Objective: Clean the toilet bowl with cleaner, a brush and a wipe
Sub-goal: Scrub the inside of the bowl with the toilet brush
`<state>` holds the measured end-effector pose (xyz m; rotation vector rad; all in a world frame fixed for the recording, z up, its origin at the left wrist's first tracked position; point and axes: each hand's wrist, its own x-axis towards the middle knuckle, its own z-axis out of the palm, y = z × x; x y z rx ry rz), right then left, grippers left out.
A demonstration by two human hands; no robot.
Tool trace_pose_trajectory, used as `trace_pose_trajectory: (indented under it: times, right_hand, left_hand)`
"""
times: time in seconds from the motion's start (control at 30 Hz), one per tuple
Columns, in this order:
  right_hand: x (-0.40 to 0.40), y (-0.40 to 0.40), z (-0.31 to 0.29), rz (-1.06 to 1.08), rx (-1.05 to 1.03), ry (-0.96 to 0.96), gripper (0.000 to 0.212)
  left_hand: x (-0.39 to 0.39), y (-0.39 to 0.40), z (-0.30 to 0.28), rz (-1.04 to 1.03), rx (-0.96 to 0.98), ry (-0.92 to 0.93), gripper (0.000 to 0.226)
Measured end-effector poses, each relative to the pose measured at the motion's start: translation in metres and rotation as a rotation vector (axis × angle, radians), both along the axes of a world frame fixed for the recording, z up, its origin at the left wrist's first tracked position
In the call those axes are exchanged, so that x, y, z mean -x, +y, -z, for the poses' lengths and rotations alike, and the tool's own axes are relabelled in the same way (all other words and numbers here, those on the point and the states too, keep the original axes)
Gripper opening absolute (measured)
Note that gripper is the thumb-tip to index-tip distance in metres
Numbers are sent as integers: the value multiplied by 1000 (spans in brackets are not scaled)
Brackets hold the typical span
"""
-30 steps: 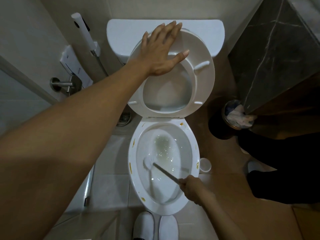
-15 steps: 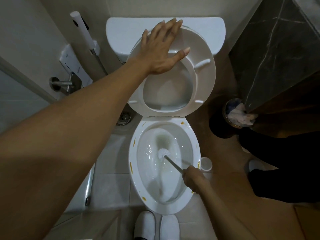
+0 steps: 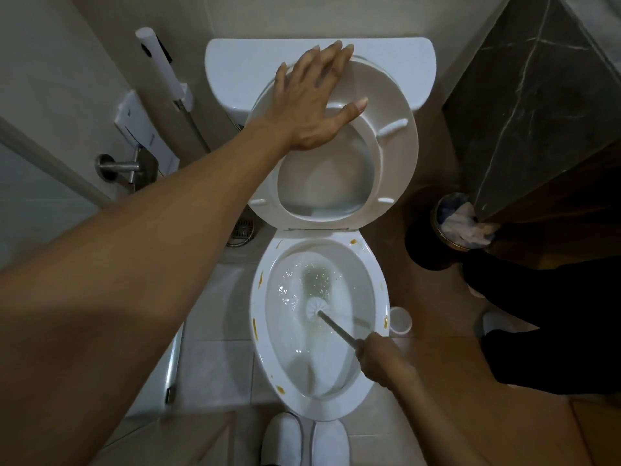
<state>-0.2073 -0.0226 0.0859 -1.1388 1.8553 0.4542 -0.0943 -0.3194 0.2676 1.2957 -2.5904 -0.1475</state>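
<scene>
White slippers (image 3: 304, 440) at toilet bowl (image 3: 258, 348) front. Right hand (image 3: 381, 358) gripping toilet brush (image 3: 331, 322) handle; brush head inside bowl, near water. Orange smears on rim. Left hand (image 3: 314, 102) flat, fingers straight, pressing raised seat (image 3: 396, 153) against cistern (image 3: 235, 62).

The raised seat (image 3: 396, 156) leans back against the tank (image 3: 235, 68) behind the bowl (image 3: 258, 317); the brush (image 3: 316, 307) sits in the bowl, a bin (image 3: 433, 243) to its right, slippers (image 3: 302, 442) before it
</scene>
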Motion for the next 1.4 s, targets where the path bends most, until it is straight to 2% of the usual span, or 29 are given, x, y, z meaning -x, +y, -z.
trace_pose_trajectory:
  times: [0.17, 0.37, 0.63, 0.87, 1.03, 1.27, 1.4]
  right_hand:
    - [2, 6, -22, -115, 29, -32, 34]
    - [-7, -16, -1, 27, 104, -13, 33]
    - [-21, 1, 1, -1, 72, -87, 37]
    - [-24, -23, 0, 99, 195, -49, 33]
    - [-22, -7, 4, 38, 92, -51, 35]
    - [-22, -36, 4, 39, 187, 29, 31]
    - [-16, -24, 4, 22, 141, 0, 31]
  left_hand:
    - [1, 0, -1, 0, -2, 4, 75]
    - [1, 0, -2, -2, -6, 0, 74]
    - [1, 0, 1, -4, -3, -2, 75]
    - [0, -2, 0, -2, -3, -3, 74]
    - [1, -3, 1, -1, 1, -9, 76]
    - [0, 0, -1, -3, -7, 4, 74]
    - [1, -1, 0, -7, -5, 1, 75]
